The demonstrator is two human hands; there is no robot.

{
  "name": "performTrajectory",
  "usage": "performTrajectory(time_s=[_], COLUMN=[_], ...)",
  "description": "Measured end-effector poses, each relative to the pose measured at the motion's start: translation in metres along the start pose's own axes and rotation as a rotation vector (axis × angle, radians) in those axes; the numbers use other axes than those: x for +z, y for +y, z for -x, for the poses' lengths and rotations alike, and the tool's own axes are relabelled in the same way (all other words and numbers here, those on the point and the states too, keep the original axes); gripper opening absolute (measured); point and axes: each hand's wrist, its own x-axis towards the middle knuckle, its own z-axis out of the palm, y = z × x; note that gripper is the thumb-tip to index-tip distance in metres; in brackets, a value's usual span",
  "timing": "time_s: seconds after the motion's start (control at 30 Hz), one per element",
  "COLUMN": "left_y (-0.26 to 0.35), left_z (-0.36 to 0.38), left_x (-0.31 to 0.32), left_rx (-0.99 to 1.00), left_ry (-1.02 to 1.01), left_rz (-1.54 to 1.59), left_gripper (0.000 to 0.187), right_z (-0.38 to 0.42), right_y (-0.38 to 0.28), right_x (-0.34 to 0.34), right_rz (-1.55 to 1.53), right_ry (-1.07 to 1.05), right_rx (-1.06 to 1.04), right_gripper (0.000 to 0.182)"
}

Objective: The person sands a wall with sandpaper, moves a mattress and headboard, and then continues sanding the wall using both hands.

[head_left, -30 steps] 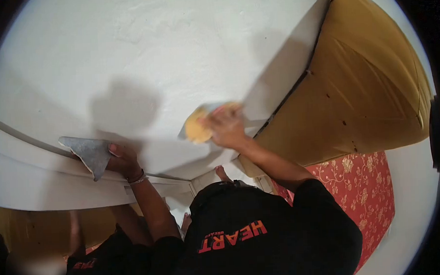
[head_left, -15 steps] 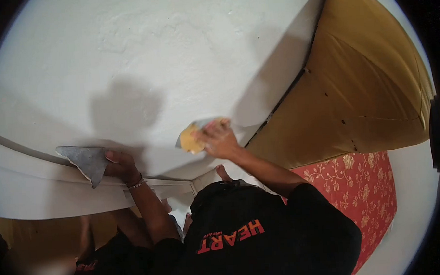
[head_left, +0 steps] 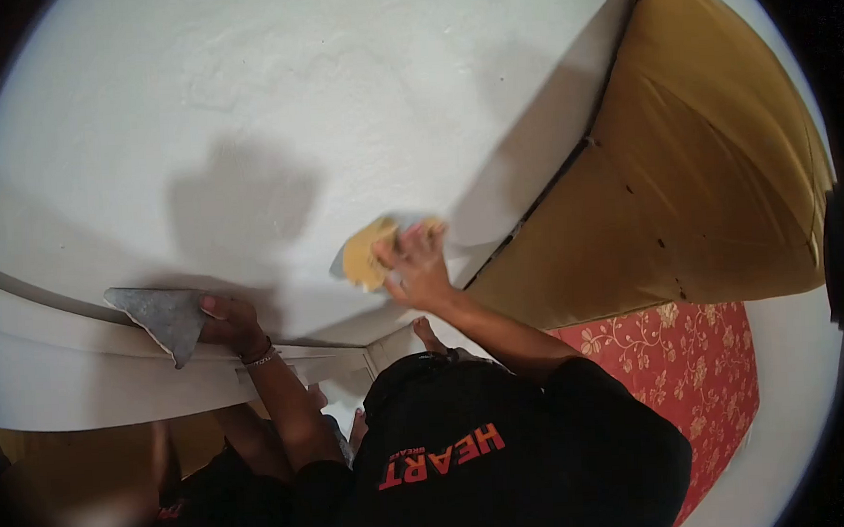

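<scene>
My right hand (head_left: 420, 268) presses a yellow-backed sheet of sandpaper (head_left: 363, 255) flat against the white wall (head_left: 386, 95). Dark print shows on its backing, and the fingers are slightly blurred. A grey triangular piece of sandpaper (head_left: 165, 317) with a pale torn edge sticks out from my left hand (head_left: 232, 324). The left thumb lies over it while the other fingers are hidden behind. That hand is beside the wall, just above the white curved frame (head_left: 88, 382).
On the right a large mustard-coloured padded panel (head_left: 719, 156) stands against the wall. Red floral cloth (head_left: 671, 366) lies below it. A mirror (head_left: 73, 458) at lower left reflects part of a person. A bare foot (head_left: 427, 334) shows below.
My right hand and its sandpaper have shifted slightly up and left on the wall. My left hand keeps its hold, appearing a little lower as the view shifts slightly.
</scene>
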Motion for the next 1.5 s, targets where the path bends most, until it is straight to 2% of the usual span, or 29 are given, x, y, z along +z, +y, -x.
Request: performTrajectory(time_s=[0.03, 0.1, 0.27, 0.3, 0.33, 0.37, 0.4, 0.5, 0.53, 0.57, 0.63, 0.67, 0.73, 0.8, 0.83, 0.87, 0.9, 0.97, 1.03, 1.1, 1.17, 1.2, 1.27, 1.3, 1.33, 1.37, 1.4, 1.5], left_y=[-0.002, -0.006, -0.014, -0.014, -0.015, -0.016, -0.012, 0.002, -0.005, -0.02, -0.021, -0.011, -0.004, -0.003, -0.004, -0.005, -0.007, -0.021, -0.021, -0.008, -0.004, -0.003, 0.0, 0.0, -0.003, -0.01, -0.013, -0.001], left_z=[0.0, 0.005, 0.011, 0.012, 0.012, 0.013, 0.01, -0.001, 0.004, 0.011, 0.015, 0.008, 0.003, 0.002, 0.001, 0.002, 0.004, 0.011, 0.012, 0.005, 0.006, 0.005, 0.002, 0.001, 0.003, 0.006, 0.008, 0.004], left_x=[0.001, -0.003, -0.002, -0.001, -0.001, -0.001, 0.0, 0.001, -0.002, -0.006, -0.01, -0.004, -0.001, 0.002, 0.002, 0.0, -0.003, -0.005, -0.005, -0.001, 0.003, 0.003, 0.003, 0.004, 0.003, 0.0, -0.002, 0.0], left_rx=[-0.002, 0.04, -0.009, -0.056, -0.058, -0.041, -0.023, 0.047, 0.042, 0.02, -0.009, 0.024, 0.059, 0.036, 0.039, 0.059, 0.076, 0.032, -0.022, -0.003, -0.007, -0.007, 0.018, 0.037, 0.038, 0.034, 0.031, 0.006], left_ry=[-0.002, -0.019, 0.004, -0.003, -0.003, 0.015, 0.033, 0.046, 0.034, -0.031, -0.102, -0.033, 0.039, 0.071, 0.074, 0.045, 0.013, -0.006, -0.036, 0.021, 0.049, 0.077, 0.085, 0.094, 0.095, 0.059, 0.021, 0.031], left_rz=[0.001, -0.101, -0.053, -0.01, -0.007, 0.001, 0.011, -0.057, -0.054, -0.101, -0.157, -0.119, -0.082, -0.007, -0.002, -0.059, -0.117, -0.102, -0.09, -0.059, -0.032, 0.002, 0.005, 0.014, 0.019, -0.034, -0.086, -0.079], left_gripper=[0.055, 0.055, 0.053, 0.052, 0.052, 0.051, 0.05, 0.05, 0.05, 0.051, 0.052, 0.052, 0.052, 0.051, 0.051, 0.051, 0.051, 0.051, 0.052, 0.051, 0.051, 0.05, 0.051, 0.051, 0.051, 0.053, 0.054, 0.055], right_z=[-0.022, -0.095, -0.088, -0.056, -0.014, 0.023, 0.027, 0.013, -0.013, -0.045, -0.098, -0.102, -0.106, -0.052, -0.013, 0.025, 0.059, 0.055, -0.001, -0.085, -0.124, -0.118, -0.092, -0.082, -0.051, -0.01, 0.032, 0.034], right_y=[0.005, 0.019, 0.006, -0.008, -0.02, -0.029, -0.034, 0.008, 0.027, 0.039, 0.067, 0.064, 0.051, 0.019, 0.005, -0.013, -0.016, -0.002, 0.03, 0.047, 0.068, 0.064, 0.044, 0.025, 0.008, -0.008, -0.014, 0.004], right_x=[-0.017, -0.064, -0.042, -0.018, 0.009, 0.016, 0.015, -0.001, -0.022, -0.046, -0.084, -0.086, -0.083, -0.025, 0.008, 0.026, 0.035, 0.016, -0.016, -0.073, -0.103, -0.094, -0.061, -0.049, -0.025, 0.008, 0.023, 0.012], right_rz=[-0.016, -0.098, 0.02, 0.052, 0.03, 0.032, -0.058, 0.038, 0.106, 0.099, 0.047, 0.044, -0.203, 0.003, -0.041, 0.081, 0.056, 0.023, 0.11, 0.0, -0.296, -0.301, -0.164, -0.058, 0.099, 0.031, 0.01, 0.053], right_ry=[0.069, 0.424, 0.393, 0.35, 0.107, -0.246, -0.142, -0.059, 0.038, 0.24, 0.481, 0.479, 0.648, 0.348, 0.323, 0.075, -0.125, -0.199, 0.089, 0.423, 0.599, 0.599, 0.432, 0.446, 0.347, 0.214, -0.085, -0.087], right_rx=[0.066, 0.217, 0.316, 0.2, 0.169, 0.119, 0.039, 0.018, 0.103, 0.196, 0.243, 0.243, 0.344, 0.488, 0.38, 0.173, 0.076, 0.126, 0.215, 0.389, 0.342, 0.343, 0.514, 0.359, 0.223, 0.245, 0.212, 0.125], right_gripper=[0.057, 0.061, 0.065, 0.067, 0.063, 0.052, 0.045, 0.045, 0.048, 0.058, 0.069, 0.069, 0.075, 0.073, 0.073, 0.068, 0.061, 0.055, 0.056, 0.065, 0.074, 0.074, 0.054, 0.059, 0.062, 0.067, 0.062, 0.059])
